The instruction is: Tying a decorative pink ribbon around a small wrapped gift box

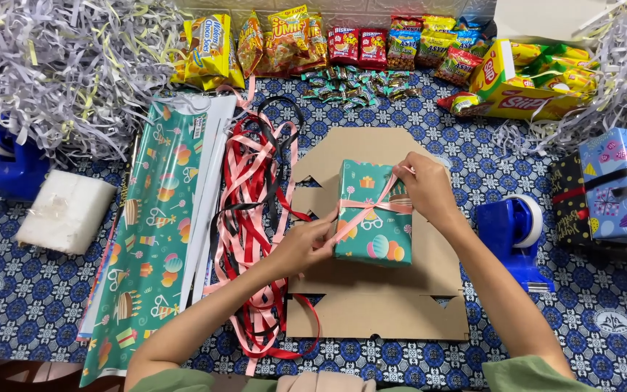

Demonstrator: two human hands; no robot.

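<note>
Item in hand: we see a small box wrapped in green party-pattern paper (372,214), lying on a flat brown cardboard cut-out (379,297) at the middle of the blue patterned tablecloth (23,305).
Binding: a thin pink ribbon (371,205) crosses the top of the box, both ends drawn outward.
Left hand (300,247): we find it pinched on the ribbon end at the box's lower left edge, fingers closed round the strand.
Right hand (424,187): we find it gripping the other ribbon end at the box's upper right corner.
Beside the left arm: a loose heap of red, pink and black ribbons (255,196); next to it a long sheet of green birthday wrapping paper (150,239).
Far left: a blue tape dispenser (9,160), a white folded plastic bundle (67,210), and a mound of shredded white paper (67,65).
Right: a second blue tape dispenser (513,232), near the right forearm; further off, wrapped gift boxes in blue and black (611,192).
Back row: assorted snack packets and sweets (342,51) along the wall.
</note>
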